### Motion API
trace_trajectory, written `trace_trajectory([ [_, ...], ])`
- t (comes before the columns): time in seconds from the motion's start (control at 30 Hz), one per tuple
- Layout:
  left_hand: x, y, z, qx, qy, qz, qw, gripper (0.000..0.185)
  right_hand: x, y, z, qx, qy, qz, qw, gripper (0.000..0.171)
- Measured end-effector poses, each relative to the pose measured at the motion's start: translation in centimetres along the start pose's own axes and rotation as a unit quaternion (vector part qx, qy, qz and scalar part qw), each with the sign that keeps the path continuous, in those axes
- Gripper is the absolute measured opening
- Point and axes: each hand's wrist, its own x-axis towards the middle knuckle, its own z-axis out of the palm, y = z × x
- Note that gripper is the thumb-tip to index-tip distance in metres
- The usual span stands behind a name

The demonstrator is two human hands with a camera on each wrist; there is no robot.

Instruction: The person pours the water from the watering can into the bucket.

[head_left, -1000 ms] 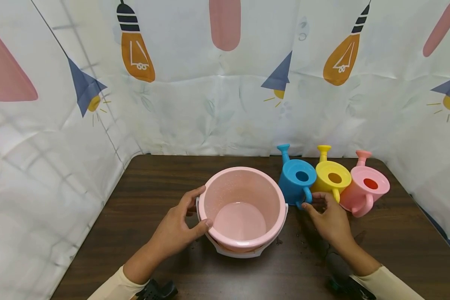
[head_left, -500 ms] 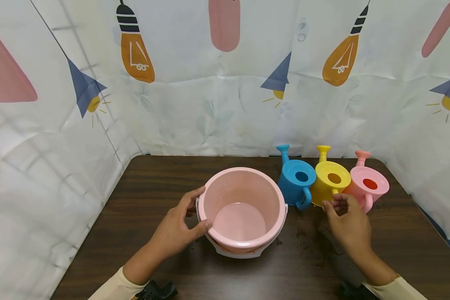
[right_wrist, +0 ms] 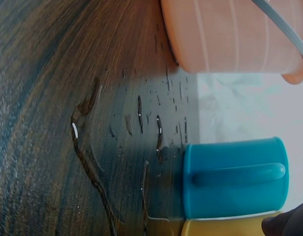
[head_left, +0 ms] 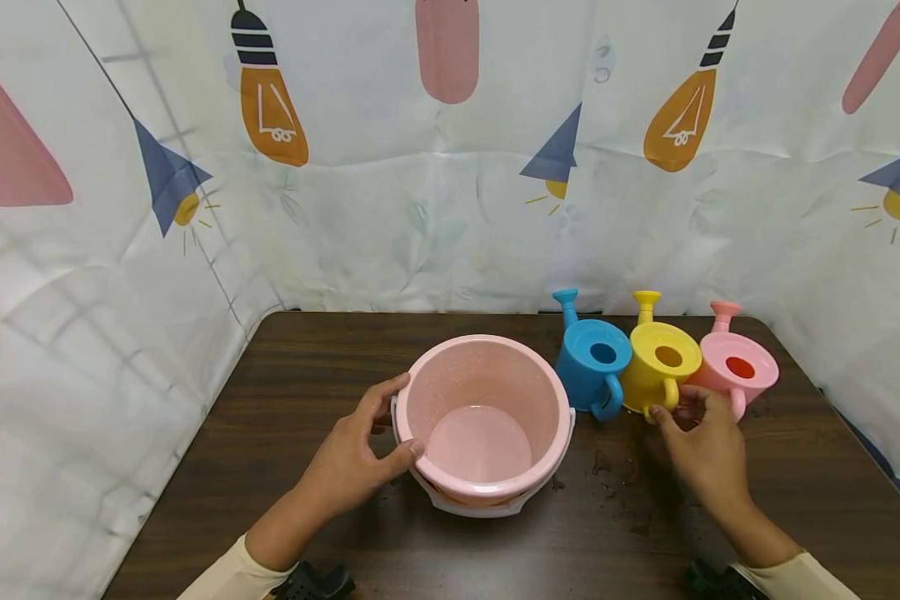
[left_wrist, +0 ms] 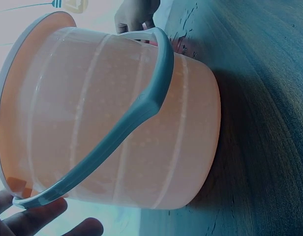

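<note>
A pink bucket with a pale handle stands upright mid-table, with what looks like a little water at its bottom. My left hand grips its left rim, thumb on the near edge and fingers outside. To the right stand a blue watering can, a yellow watering can and a pink watering can side by side, spouts pointing away. My right hand holds the yellow can's handle between thumb and fingers. In the right wrist view only a fingertip shows beside the blue can.
The dark wooden table has small puddles and drops of water in front of the cans. A white patterned curtain hangs behind and around it. The bucket's side stands close to the blue can.
My right hand has moved right, from the blue can's handle to the yellow can's handle. My left hand and the bucket have stayed in place.
</note>
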Motion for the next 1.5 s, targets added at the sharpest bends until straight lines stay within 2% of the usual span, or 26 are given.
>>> trace_trajectory([
  [0.5,0.1,0.1,0.0,0.000,-0.004,-0.004,1.0000,0.076,0.2,1.4,0.5,-0.025,-0.023,0.005,0.999,0.045],
  [0.97,0.0,0.1,-0.1,-0.003,-0.007,-0.008,0.9999,0.075,0.3,1.8,1.0,-0.032,0.019,-0.013,0.999,0.027],
  [1.27,0.0,0.0,0.0,-0.005,-0.004,0.004,1.0000,0.075,0.0,2.0,1.3,-0.019,0.055,-0.031,0.998,0.026],
  [1.5,0.1,0.0,0.0,-0.004,-0.003,0.009,1.0000,0.075,0.4,1.0,0.4,-0.012,0.089,-0.065,0.994,0.025],
])
